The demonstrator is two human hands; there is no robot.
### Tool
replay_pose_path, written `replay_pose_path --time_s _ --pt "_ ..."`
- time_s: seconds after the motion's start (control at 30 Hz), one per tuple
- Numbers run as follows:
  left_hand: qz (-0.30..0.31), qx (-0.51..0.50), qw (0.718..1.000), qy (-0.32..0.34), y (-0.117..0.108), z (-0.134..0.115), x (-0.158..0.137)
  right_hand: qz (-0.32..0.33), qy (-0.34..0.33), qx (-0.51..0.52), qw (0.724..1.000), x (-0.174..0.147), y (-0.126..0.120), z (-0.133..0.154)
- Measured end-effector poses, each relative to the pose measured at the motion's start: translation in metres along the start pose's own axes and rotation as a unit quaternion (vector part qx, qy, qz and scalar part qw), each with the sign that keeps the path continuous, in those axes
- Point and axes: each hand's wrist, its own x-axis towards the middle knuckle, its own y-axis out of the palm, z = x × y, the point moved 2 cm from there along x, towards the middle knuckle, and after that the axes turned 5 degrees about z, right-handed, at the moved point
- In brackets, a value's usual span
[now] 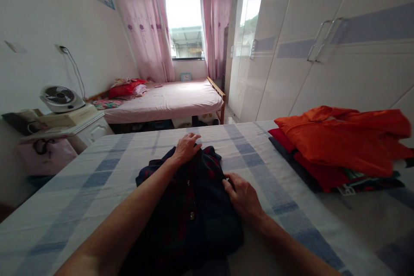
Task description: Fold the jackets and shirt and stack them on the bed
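Lying on a striped sheet [97, 198], one dark plaid garment [215, 228] meets two hands

One garment is being handled, in navy, dark green and deep red, bunched on the blue-and-white sheet directly in front of the person. Two round metallic buttons [192, 215] show on it, one beyond the other. Its long axis runs from the person's side toward the window [184, 21], roughly in line with the buttons, and its narrower, rumpled end points at the window.

Two hands touch it. The left hand [186, 148] lies across the far end, fingers partly bent over the cloth; whether they grip it, I cannot tell. The right hand [243, 194] is at the right edge, thumb and fingers curled against the fabric; whether they pinch it, I cannot tell either. The left forearm crosses above the garment's left part.

To the right, well apart, sits one pile of clothes: one orange garment [343, 138] on top, with red cloth [313, 164] and dark cloth [293, 161] beneath. The lower layers overlap too much to count.

Beyond stand one bed [171, 101] with a pink sheet, two pink curtains [142, 21] and, on the left, one fan [60, 97].
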Motion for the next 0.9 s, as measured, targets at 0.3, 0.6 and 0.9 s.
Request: replay_pose_path --time_s 0.3,0.6,0.9 --pt "-0.05 0.061 0.994 0.081 -0.017 -0.032 -0.118 0.127 0.105 0.326 0.931 0.066 -0.002 0.001" --pt "-0.054 0.049 0.997 -0.004 0.008 -0.013 -0.146 0.191 0.081 0.411 0.888 0.09 0.013 0.032" --pt "-0.002 -0.019 0.999 -0.036 0.003 -0.015 -0.143 0.099 0.057 0.287 0.951 0.106 0.017 0.008"
